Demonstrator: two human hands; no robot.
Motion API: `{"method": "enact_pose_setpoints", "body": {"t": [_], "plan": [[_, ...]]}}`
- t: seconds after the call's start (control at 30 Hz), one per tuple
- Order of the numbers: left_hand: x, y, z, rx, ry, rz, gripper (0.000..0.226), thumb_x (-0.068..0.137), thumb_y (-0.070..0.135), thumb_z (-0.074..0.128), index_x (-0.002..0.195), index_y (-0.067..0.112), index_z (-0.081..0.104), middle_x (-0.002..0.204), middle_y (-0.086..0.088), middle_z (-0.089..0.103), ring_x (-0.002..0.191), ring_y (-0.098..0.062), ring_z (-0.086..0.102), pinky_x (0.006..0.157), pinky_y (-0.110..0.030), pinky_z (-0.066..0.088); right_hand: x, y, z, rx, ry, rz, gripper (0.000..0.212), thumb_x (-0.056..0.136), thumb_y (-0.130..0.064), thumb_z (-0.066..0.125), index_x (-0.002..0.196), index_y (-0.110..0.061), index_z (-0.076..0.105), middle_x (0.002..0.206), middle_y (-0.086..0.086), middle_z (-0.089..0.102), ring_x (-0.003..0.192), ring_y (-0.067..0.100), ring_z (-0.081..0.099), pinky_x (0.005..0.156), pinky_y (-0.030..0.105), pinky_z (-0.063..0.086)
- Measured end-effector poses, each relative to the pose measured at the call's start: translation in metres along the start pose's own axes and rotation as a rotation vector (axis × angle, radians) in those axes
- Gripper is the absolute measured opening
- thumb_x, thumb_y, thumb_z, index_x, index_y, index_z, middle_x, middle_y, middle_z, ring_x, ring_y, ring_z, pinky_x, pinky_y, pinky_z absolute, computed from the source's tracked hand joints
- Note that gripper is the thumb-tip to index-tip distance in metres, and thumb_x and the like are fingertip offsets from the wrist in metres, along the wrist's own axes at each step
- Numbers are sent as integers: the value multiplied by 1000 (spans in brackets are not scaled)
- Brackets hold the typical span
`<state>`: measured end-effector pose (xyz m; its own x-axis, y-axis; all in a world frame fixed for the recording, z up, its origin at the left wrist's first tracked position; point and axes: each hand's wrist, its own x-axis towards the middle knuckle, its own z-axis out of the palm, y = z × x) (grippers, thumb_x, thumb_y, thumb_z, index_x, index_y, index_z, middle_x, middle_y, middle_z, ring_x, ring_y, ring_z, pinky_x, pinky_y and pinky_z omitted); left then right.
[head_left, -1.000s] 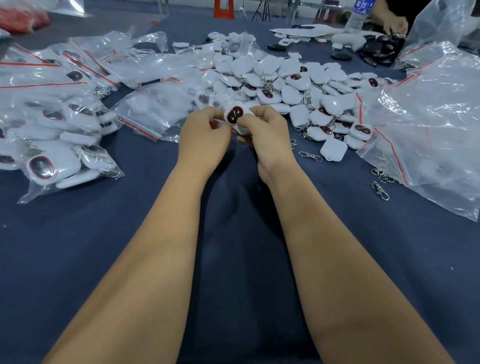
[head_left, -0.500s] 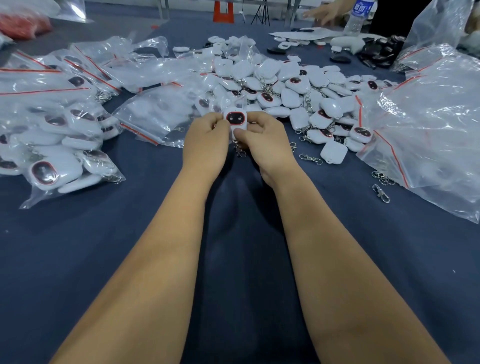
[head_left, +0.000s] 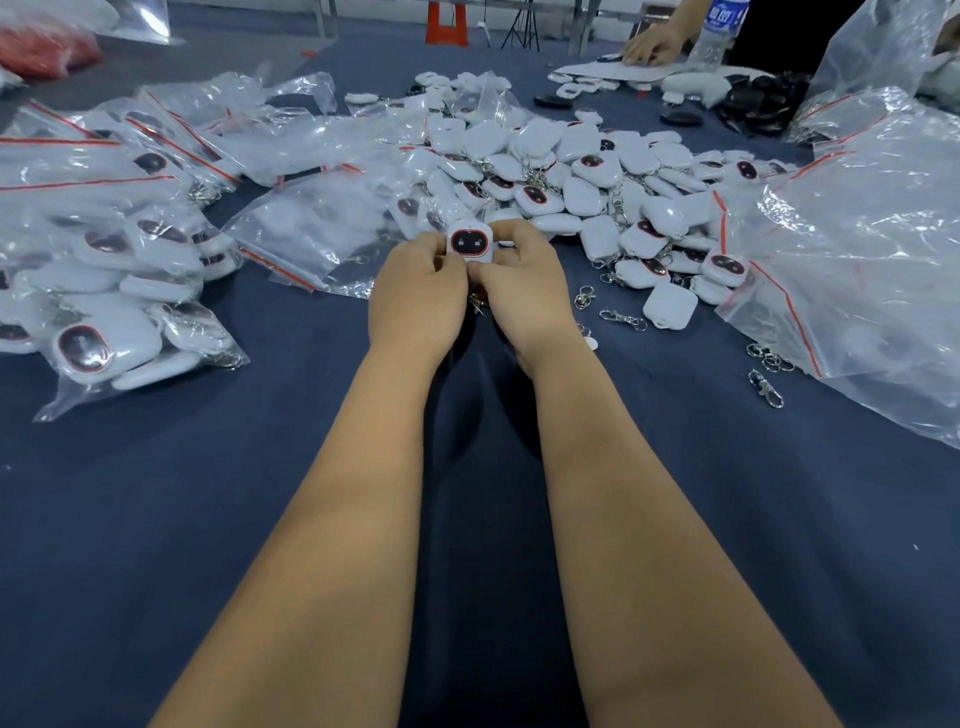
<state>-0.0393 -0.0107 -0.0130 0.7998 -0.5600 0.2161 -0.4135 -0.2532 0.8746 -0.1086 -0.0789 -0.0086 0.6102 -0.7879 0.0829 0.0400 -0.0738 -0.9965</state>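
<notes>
A small white keychain gadget (head_left: 469, 243) with a dark red-rimmed face stands upright between my hands, face toward me. My left hand (head_left: 415, 296) pinches its left side and my right hand (head_left: 524, 291) pinches its right side and lower edge. A metal clasp (head_left: 477, 302) hangs below it between my thumbs, mostly hidden. Both hands hover just above the dark blue cloth table (head_left: 260, 493), in front of a heap of loose gadgets (head_left: 561, 176).
Filled zip bags (head_left: 98, 270) with red seals lie at the left. Empty bags (head_left: 311, 234) lie ahead, and a big crumpled pile of bags (head_left: 872, 249) is at the right. Loose metal clasps (head_left: 763, 387) are scattered at the right. Another person's hand (head_left: 649, 47) and a water bottle (head_left: 719, 26) are at the far edge.
The gadget has turned from tilted to upright with its face toward me. Both hands have shifted slightly nearer. The other person's hand at the far edge has moved.
</notes>
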Motion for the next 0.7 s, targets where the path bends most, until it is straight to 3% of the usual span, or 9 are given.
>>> {"method": "enact_pose_setpoints", "body": {"t": [0.13, 0.33, 0.43, 0.57, 0.7], "plan": [[-2, 3, -1, -66, 3, -25, 16, 92, 23, 48, 94, 24, 64, 104, -4, 67, 92, -21, 61, 81, -37, 48, 0, -2, -2, 29, -9, 8, 23, 86, 6, 59, 105, -8, 58, 102, 21, 70, 79, 20, 65, 74, 34, 53], [-2, 5, -4, -140, -20, -51, 22, 90, 31, 55, 77, 18, 67, 79, 2, 68, 70, -11, 54, 70, -32, 44, -4, -6, -2, 33, -19, -2, 29, 81, 13, 54, 95, -12, 58, 89, 15, 68, 72, 17, 62, 67, 26, 50], [-2, 5, -4, -147, -33, -52, 19, 90, 30, 55, 76, 23, 66, 82, 0, 69, 71, -11, 55, 72, -33, 46, -6, -6, -3, 43, -23, -1, 30, 81, 14, 53, 92, -14, 57, 87, 15, 67, 70, 17, 62, 66, 26, 50], [-2, 4, -4, -149, -33, -62, 20, 89, 30, 55, 83, 16, 68, 89, -6, 70, 73, -12, 54, 75, -35, 46, -6, -6, -3, 58, -31, 2, 31, 80, 15, 52, 93, -12, 57, 82, 13, 66, 68, 17, 59, 65, 27, 48], [-2, 3, -5, -149, -36, -54, 23, 88, 30, 55, 82, 11, 66, 76, 0, 62, 69, -13, 50, 71, -34, 42, -7, -6, -3, 50, -33, -1, 30, 81, 14, 52, 92, -14, 57, 84, 14, 66, 69, 17, 60, 65, 26, 48]]}}
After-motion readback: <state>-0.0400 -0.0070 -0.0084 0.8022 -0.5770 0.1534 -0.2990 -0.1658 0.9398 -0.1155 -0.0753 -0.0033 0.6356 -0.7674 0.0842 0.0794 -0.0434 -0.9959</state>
